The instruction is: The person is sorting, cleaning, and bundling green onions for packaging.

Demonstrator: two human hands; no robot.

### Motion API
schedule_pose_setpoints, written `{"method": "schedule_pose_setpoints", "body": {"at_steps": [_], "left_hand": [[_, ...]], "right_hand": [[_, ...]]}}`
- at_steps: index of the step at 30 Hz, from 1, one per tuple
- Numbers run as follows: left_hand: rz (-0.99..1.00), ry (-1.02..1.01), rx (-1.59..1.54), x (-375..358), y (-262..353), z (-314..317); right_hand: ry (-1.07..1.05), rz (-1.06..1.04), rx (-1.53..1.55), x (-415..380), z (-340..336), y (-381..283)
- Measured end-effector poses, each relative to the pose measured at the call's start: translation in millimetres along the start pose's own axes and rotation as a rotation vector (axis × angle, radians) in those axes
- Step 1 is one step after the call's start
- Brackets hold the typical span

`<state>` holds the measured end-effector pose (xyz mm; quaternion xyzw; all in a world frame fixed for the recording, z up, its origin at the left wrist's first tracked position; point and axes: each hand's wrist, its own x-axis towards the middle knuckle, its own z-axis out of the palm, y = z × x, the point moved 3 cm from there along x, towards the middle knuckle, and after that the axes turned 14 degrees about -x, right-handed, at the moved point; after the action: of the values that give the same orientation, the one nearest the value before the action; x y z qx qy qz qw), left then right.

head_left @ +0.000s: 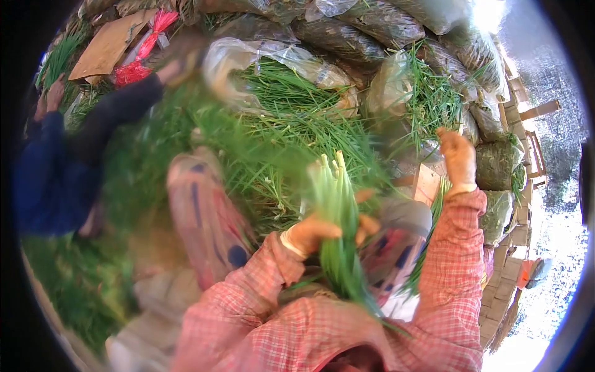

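Note:
My left hand [316, 232], in an orange glove, is wrapped round a bunch of long green stalks [338, 248] above my lap, their pale ends pointing up. Raised at the right, my right hand [457, 158] is gloved too, its fingers bent together near an open bag of greens [434, 99]; whether something thin is between them is too small to make out. Loose green stalks [273, 180] lie heaped in front of my knees.
Filled plastic bags [334, 40] are stacked along the back. An open clear bag of stalks [291, 87] lies before them. At the left are a co-worker's dark sleeve [127, 108], cardboard [111, 46] and red string [149, 49]. A small board [427, 185] stands by my right knee.

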<state>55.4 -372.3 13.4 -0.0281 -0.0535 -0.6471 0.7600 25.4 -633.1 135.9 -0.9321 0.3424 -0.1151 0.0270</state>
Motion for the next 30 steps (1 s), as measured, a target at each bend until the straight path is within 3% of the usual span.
{"method": "schedule_pose_setpoints", "body": {"at_steps": [3,5,6,7,13,16,20,23,25,27,28,30], "left_hand": [[0.012,0.036,0.014,1.6,2.0,3.3],[0.018,0.069,0.046,0.5,-2.6,-2.2],[0.003,0.065,0.048,-0.7,-4.7,-7.6],[-0.01,0.059,0.05,-1.9,-5.6,-12.4],[0.032,0.072,0.052,-2.5,-4.7,-12.9],[0.038,0.104,0.037,-0.6,-6.2,-17.2],[0.064,0.228,0.065,0.0,-10.2,-25.2],[0.081,0.213,0.089,2.8,-13.4,-35.4],[0.097,0.165,0.098,4.9,-13.8,-36.7],[0.121,0.124,0.099,4.5,-12.0,-34.4],[0.108,0.109,0.103,3.3,-11.1,-34.3],[0.08,0.076,0.111,3.0,-9.5,-33.4]], "right_hand": [[-0.267,-0.171,0.277,-48.9,14.3,-55.1],[-0.576,-0.142,0.442,-80.7,19.0,-98.8],[-0.862,0.058,0.67,-89.3,19.2,-115.2],[-0.703,-0.159,0.537,-89.5,25.5,-121.0],[-1.095,0.119,0.854,-83.6,35.4,-115.2],[-0.935,-0.223,0.574,-72.3,36.4,-105.2],[-0.714,-0.489,0.212,-61.0,23.2,-110.1],[-0.371,-0.668,-0.068,-48.5,20.2,-114.5],[-0.136,-0.665,-0.044,-29.1,11.3,-112.0],[-0.031,-0.472,0.004,3.6,-15.0,-104.0],[0.314,-0.545,-0.06,24.8,-27.9,-95.1],[0.337,-0.23,-0.249,69.6,-54.1,-70.8]]}}
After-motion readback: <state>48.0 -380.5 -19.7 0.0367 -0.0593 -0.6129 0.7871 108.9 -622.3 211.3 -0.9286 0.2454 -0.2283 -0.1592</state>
